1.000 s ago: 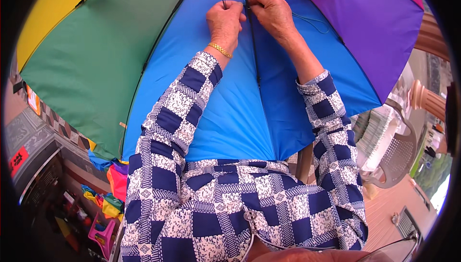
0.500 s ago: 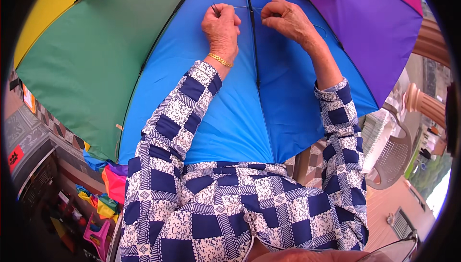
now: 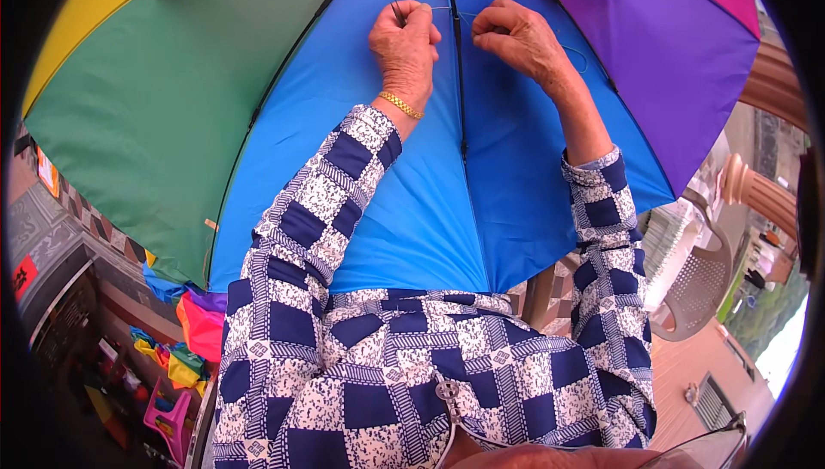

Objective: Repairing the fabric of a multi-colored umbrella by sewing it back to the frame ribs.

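An open umbrella (image 3: 387,211) with green, blue, purple and other coloured panels is spread before me, its inside facing me. A black rib (image 3: 460,99) runs down between two blue panels. Left of this rib, my left hand (image 3: 406,46) is closed in a pinch, with a dark, pointed metal tool (image 3: 398,13) jutting from its fingers; its kind is unclear. A thin pale thread (image 3: 442,8) stretches from that hand across the rib. On the other side, my right hand (image 3: 520,39) pinches the thread, which trails in a loop behind the wrist. Whether it holds a needle is hidden.
A perforated chair (image 3: 694,284) and a pale rack-like object (image 3: 657,241) stand at the right. Brown columns (image 3: 760,190) rise beyond. At lower left are bright folded fabrics (image 3: 202,327) and a pink plastic stool (image 3: 168,422).
My left hand has shifted slightly right, staying beside the rib. The rib's upper part has moved a little right too. My right hand keeps its pinch, nearly in the same place.
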A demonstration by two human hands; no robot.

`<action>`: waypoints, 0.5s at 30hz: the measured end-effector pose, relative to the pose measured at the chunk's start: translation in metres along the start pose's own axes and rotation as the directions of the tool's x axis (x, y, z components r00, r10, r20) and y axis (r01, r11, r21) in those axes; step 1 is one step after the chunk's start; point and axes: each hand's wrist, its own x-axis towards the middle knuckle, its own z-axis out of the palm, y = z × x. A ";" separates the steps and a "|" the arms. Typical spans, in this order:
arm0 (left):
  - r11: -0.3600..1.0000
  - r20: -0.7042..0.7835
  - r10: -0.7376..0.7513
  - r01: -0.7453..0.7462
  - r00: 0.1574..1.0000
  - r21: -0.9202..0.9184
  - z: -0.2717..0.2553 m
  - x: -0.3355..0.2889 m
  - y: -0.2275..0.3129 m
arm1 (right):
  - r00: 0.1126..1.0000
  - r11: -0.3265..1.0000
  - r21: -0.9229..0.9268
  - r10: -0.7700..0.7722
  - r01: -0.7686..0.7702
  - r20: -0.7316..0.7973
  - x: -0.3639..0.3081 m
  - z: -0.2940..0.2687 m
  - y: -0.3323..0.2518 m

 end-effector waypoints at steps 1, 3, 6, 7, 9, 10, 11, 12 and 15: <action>1.000 0.006 0.003 -0.003 1.000 0.015 0.000 0.000 0.000 | 1.000 1.000 0.006 -0.005 0.005 -0.005 0.000 0.001 0.000; 1.000 0.001 0.003 -0.003 1.000 0.009 0.000 0.000 -0.001 | 1.000 1.000 0.017 -0.012 0.012 -0.015 0.000 0.001 0.001; 1.000 -0.010 0.005 -0.006 1.000 -0.006 0.001 0.001 -0.003 | 1.000 1.000 0.011 -0.013 0.014 -0.027 -0.001 0.003 0.003; 1.000 0.004 0.001 -0.001 1.000 0.008 0.001 0.000 -0.002 | 0.999 1.000 0.009 -0.015 0.015 -0.032 -0.002 0.004 0.003; 0.999 0.032 -0.009 0.008 0.999 0.036 0.002 -0.002 -0.001 | 0.999 1.000 0.016 -0.025 0.025 -0.038 -0.002 0.005 0.005; 0.999 0.033 -0.011 0.010 0.999 0.035 0.004 -0.001 -0.002 | 0.998 0.999 0.021 -0.035 0.036 -0.047 -0.003 0.005 0.005; 0.998 0.048 -0.019 0.016 0.999 0.056 0.007 0.001 -0.003 | 0.997 0.999 0.027 -0.044 0.046 -0.055 -0.003 0.005 0.006; 0.997 0.059 -0.025 0.020 0.998 0.079 0.009 0.002 -0.001 | 0.998 0.998 0.029 -0.045 0.047 -0.053 -0.005 0.005 0.002; 0.992 0.070 -0.054 0.046 0.996 0.116 0.007 0.006 0.003 | 0.985 0.963 -0.243 -0.143 0.116 -0.096 -0.011 0.003 -0.012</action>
